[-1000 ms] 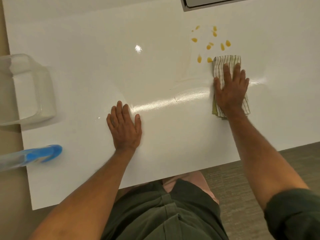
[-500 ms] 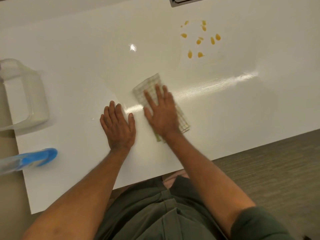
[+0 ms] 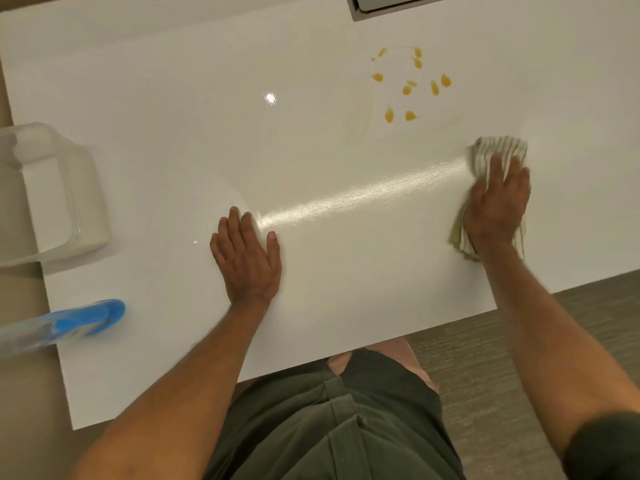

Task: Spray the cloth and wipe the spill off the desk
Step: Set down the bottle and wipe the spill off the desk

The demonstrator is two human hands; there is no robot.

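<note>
A striped green-and-white cloth (image 3: pixel 498 150) lies on the white desk (image 3: pixel 173 98) at the right, and my right hand (image 3: pixel 498 206) presses flat on it, fingers spread. Several yellow-orange drops of the spill (image 3: pixel 408 88) sit on the desk above and left of the cloth, apart from it. A shiny wet streak runs from the cloth leftward to my left hand (image 3: pixel 247 258), which rests flat on the desk near the middle, holding nothing. The blue-topped spray bottle (image 3: pixel 69 323) lies at the desk's left front edge.
A clear plastic container (image 3: pixel 52 192) stands at the left edge of the desk. A grey cable port (image 3: pixel 398 5) sits at the desk's far edge. The desk's front edge runs just below my hands, with grey carpet (image 3: pixel 519 358) beyond at the right.
My right hand slid the cloth left toward my left hand, then back to the right, leaving a wet streak. My left hand stayed in place. The spill drops look unchanged.
</note>
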